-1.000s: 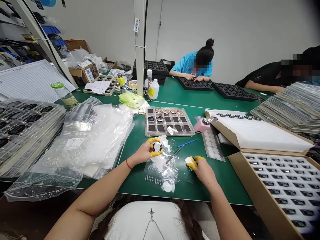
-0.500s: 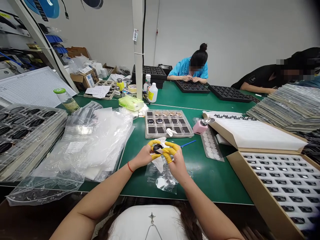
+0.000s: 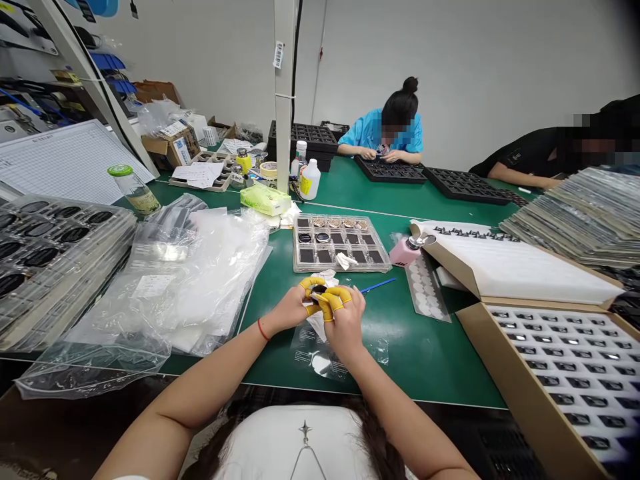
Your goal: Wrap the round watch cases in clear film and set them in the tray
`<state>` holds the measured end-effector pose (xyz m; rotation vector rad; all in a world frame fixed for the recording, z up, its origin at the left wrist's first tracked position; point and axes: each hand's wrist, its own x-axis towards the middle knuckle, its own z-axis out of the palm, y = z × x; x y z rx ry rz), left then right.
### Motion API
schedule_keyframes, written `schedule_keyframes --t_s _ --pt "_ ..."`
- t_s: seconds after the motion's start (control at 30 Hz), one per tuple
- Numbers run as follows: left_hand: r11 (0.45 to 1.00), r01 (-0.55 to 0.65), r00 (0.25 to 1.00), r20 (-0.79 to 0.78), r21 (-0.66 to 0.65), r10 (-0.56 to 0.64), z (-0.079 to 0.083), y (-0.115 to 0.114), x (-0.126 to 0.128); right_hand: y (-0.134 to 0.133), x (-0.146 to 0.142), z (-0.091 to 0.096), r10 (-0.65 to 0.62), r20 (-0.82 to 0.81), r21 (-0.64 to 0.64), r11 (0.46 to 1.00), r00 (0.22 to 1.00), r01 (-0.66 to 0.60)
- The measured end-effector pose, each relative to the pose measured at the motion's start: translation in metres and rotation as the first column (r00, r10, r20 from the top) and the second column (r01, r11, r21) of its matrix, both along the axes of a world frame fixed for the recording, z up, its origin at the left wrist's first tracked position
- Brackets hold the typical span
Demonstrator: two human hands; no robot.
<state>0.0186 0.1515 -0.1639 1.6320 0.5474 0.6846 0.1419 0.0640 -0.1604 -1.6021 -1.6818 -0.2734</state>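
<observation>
While the room is a white-walled workshop, the work sits at the near edge of a green tabletop [image 3: 415, 373]. The left hand [image 3: 286, 311] and right hand [image 3: 345, 320], fingertips sheathed in yellow finger cots [image 3: 332, 299], are closed together on a round dark-faced piece [image 3: 318, 289], partly hidden by the fingers. A clear plastic bag [image 3: 305, 350] lies beneath them; its small print is unreadable. A red cord bracelet [image 3: 263, 329] circles the left wrist. Just ahead sits a grey-rimmed compartment tray [image 3: 340, 269] with dark pads and round metallic pieces. To the right stand a pink pump bottle [image 3: 406, 253] and a cardboard box [image 3: 520, 380] with foam lining. Beyond, a co-worker [image 3: 385, 127] in blue bends over a black tray [image 3: 390, 172]. A barcode label [image 3: 278, 55] marks the white pillar [image 3: 284, 133].
</observation>
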Motion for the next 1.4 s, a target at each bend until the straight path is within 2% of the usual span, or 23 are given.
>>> schedule_keyframes --t_s 0.17,0.33,0.47,0.6,0.67,0.73,0.83,0.97,1.2,1.3,1.4 --pt "1.000 0.030 1.000 0.001 0.001 -0.030 0.000 -0.001 0.000 0.017 0.014 0.000 -0.044 0.013 -0.022 0.999 0.999 0.044" --pt "0.997 0.065 0.998 0.011 -0.034 -0.064 -0.002 0.004 -0.001 0.030 0.024 0.004 -0.020 -0.002 -0.111 0.994 1.000 0.020" --pt "0.982 0.103 0.994 0.051 -0.158 -0.096 -0.006 0.008 0.001 0.033 0.034 0.008 0.015 -0.070 -0.168 0.985 0.997 -0.027" --pt "0.953 0.116 0.990 0.106 -0.281 -0.089 -0.011 0.010 0.002 0.027 0.050 0.017 0.060 -0.177 -0.150 0.985 0.982 -0.088" --pt "0.951 0.130 0.990 0.088 -0.282 -0.109 -0.012 0.010 0.001 0.022 0.053 0.022 0.126 -0.113 -0.160 0.977 0.986 -0.143" --pt "0.955 0.141 0.989 0.075 -0.260 -0.125 -0.013 0.010 0.001 0.018 0.051 0.024 0.215 0.019 -0.197 0.958 0.976 -0.208" --pt "0.964 0.130 0.991 0.071 -0.232 -0.116 -0.013 0.009 0.001 0.011 0.042 0.019 0.250 0.191 -0.218 0.954 0.949 -0.207" --pt "0.964 0.108 0.993 0.070 -0.245 -0.093 -0.014 0.007 0.001 0.002 0.032 0.005 0.215 0.253 -0.191 0.967 0.943 -0.170" --pt "0.968 0.098 0.993 0.088 -0.230 -0.079 -0.022 0.012 0.001 -0.005 0.024 -0.015 0.171 0.235 -0.079 0.985 0.957 -0.156" --pt "0.975 0.090 0.994 0.087 -0.205 -0.073 -0.023 0.013 0.002 -0.006 0.022 -0.014 0.158 0.170 -0.067 0.987 0.973 -0.148" --pt "0.971 0.082 0.992 0.107 -0.227 -0.058 -0.020 0.011 0.003 -0.011 0.033 -0.009 0.139 0.047 -0.043 0.990 0.989 -0.137"
